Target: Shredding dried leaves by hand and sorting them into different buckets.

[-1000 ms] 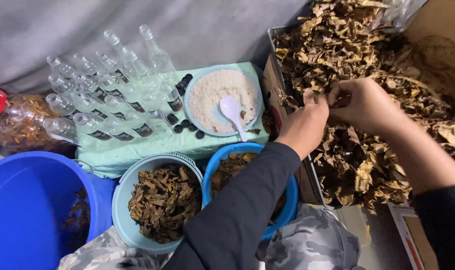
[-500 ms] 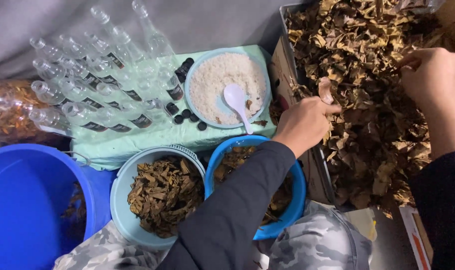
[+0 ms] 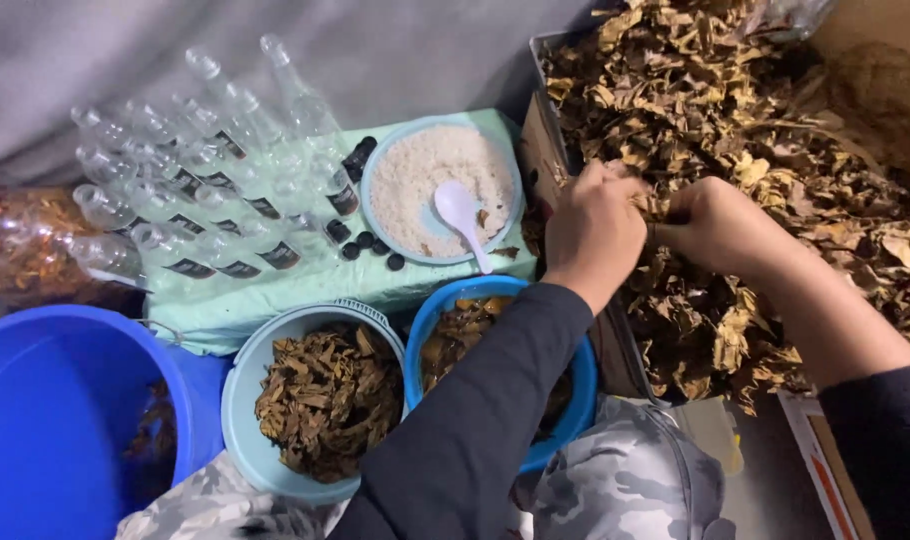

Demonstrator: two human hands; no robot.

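Note:
My left hand (image 3: 595,228) and my right hand (image 3: 720,225) meet over a big heap of dried brown leaves (image 3: 775,130) in a cardboard box, both pinching leaves between the fingers. The fingertips are partly buried in the heap. Below my left forearm sits a bright blue bowl (image 3: 575,400) with brown leaf pieces. Beside it a pale blue bowl (image 3: 243,400) holds more torn leaf pieces.
A plate of white powder (image 3: 415,180) with a white spoon (image 3: 460,212) lies on a mint green cloth. Several clear glass bottles (image 3: 205,190) and black caps (image 3: 365,245) lie beside it. A large blue bucket (image 3: 55,400) stands at the lower left, and a clear container of brownish pieces (image 3: 25,255) at the left.
My right hand has come back left and down from the far side of the heap and now meets my left hand. The view has shifted slightly.

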